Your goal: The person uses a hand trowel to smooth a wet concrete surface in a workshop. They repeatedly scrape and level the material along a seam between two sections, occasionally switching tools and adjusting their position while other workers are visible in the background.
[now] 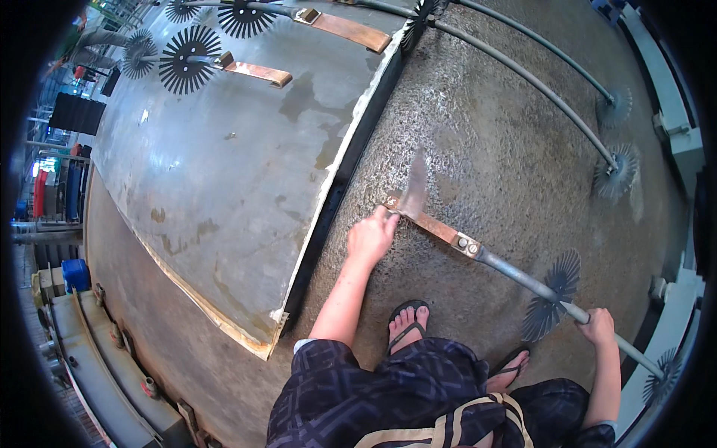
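Note:
My left hand [371, 237] is closed round the handle of what looks like a knife [415, 185]. Its pale blade is smeared by motion and lies across the end of a copper strap [432, 226]. That strap is bolted to a long grey metal rod [515, 272]. My right hand [600, 327] grips the rod farther along, between a slotted black disc [553, 296] and another disc [662, 377] near the rod's end. The rod slants down to the right in front of my legs.
A large grey slab [224, 172] with a pale, rough edge lies to the left. On it rest copper straps [347, 31] and rods with slotted discs [189, 61]. Two more rods [530, 78] reach across the wet floor [478, 142]. A metal tank [97, 373] stands at the lower left.

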### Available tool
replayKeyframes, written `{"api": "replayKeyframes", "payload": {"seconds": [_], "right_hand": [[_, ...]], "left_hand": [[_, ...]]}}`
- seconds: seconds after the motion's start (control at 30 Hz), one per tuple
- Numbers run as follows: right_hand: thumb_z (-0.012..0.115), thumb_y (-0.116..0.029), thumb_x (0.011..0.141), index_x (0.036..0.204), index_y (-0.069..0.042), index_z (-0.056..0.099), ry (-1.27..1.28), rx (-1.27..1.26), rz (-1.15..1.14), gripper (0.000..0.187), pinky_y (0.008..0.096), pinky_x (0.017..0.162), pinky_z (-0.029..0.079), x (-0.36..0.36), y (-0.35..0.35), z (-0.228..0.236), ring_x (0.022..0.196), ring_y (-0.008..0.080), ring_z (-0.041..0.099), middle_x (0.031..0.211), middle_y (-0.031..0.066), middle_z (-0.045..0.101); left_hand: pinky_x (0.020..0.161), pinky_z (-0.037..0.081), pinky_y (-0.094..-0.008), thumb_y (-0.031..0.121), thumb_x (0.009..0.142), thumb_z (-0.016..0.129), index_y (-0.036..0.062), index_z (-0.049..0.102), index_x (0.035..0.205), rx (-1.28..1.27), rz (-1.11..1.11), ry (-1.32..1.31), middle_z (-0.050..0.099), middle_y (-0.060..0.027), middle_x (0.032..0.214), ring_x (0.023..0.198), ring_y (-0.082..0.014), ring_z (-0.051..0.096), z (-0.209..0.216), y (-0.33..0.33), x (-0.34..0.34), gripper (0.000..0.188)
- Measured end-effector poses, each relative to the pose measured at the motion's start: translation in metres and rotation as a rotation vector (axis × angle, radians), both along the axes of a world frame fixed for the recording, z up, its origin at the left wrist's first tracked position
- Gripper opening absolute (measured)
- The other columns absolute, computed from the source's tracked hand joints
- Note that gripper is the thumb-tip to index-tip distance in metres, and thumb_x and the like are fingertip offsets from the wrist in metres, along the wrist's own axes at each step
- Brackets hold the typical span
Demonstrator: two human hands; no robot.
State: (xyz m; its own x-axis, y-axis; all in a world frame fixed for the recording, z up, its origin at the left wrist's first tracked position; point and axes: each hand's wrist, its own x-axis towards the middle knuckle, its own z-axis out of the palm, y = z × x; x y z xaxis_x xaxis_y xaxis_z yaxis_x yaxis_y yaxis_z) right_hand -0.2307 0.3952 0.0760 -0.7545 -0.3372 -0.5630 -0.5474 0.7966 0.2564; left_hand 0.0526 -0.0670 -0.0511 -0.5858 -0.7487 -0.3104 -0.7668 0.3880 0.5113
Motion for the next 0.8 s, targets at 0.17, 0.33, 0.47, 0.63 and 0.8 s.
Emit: {"api": "replayKeyframes", "payload": {"seconds": [0.17,0.33,0.47,0.63,0.8], "right_hand": [[0.075,-0.048,0.062,0.074,-0.003,0.07,-0.07,-0.001,0.039,0.047,0.0446,0.074,0.051,0.003,-0.026,0.019,0.075,0.0367,0.064,0.072,0.0197,0.065],[0.069,-0.061,0.063,0.07,0.0,0.067,0.0,-0.058,0.032,0.062,0.0459,0.071,0.049,-0.003,-0.011,0.006,0.072,0.0381,0.063,0.068,0.0216,0.063],[0.068,-0.063,0.062,0.068,0.0,0.067,0.006,-0.081,0.05,0.064,0.046,0.069,0.049,-0.002,-0.018,0.013,0.071,0.0387,0.062,0.066,0.0211,0.062],[0.068,-0.062,0.062,0.065,0.0,0.066,0.005,-0.082,0.015,0.062,0.0457,0.07,0.048,-0.001,-0.021,0.017,0.071,0.038,0.061,0.065,0.0207,0.061],[0.069,-0.062,0.062,0.065,0.001,0.066,-0.037,-0.066,-0.026,0.063,0.0456,0.072,0.047,-0.002,-0.016,0.016,0.071,0.0381,0.06,0.065,0.0212,0.061]], "left_hand": [[0.078,0.048,-0.0492,0.036,0.086,0.061,0.0115,0.055,0.11,0.154,0.229,0.145,0.066,-0.0228,0.09,0.092,-0.041,0.062,-0.015,-0.028,0.02,0.035],[0.077,0.049,-0.049,0.041,0.087,0.054,0.0113,0.063,0.103,-0.077,0.127,-0.178,0.066,-0.0222,0.087,0.086,-0.0411,0.063,0.001,-0.038,0.008,0.035],[0.073,0.051,-0.0484,0.033,0.085,0.056,0.0109,0.065,0.099,-0.235,0.077,-0.214,0.067,-0.0199,0.079,0.077,-0.0388,0.066,-0.009,-0.043,0.003,0.028],[0.07,0.053,-0.0474,0.031,0.083,0.058,0.0073,0.065,0.09,-0.291,0.023,-0.276,0.066,-0.02,0.075,0.073,-0.0367,0.066,-0.003,-0.043,-0.007,0.026],[0.064,0.053,-0.0453,0.03,0.083,0.058,0.0059,0.063,0.084,-0.349,0.017,-0.256,0.066,-0.018,0.072,0.068,-0.0353,0.066,-0.007,-0.041,-0.009,0.025]]}}
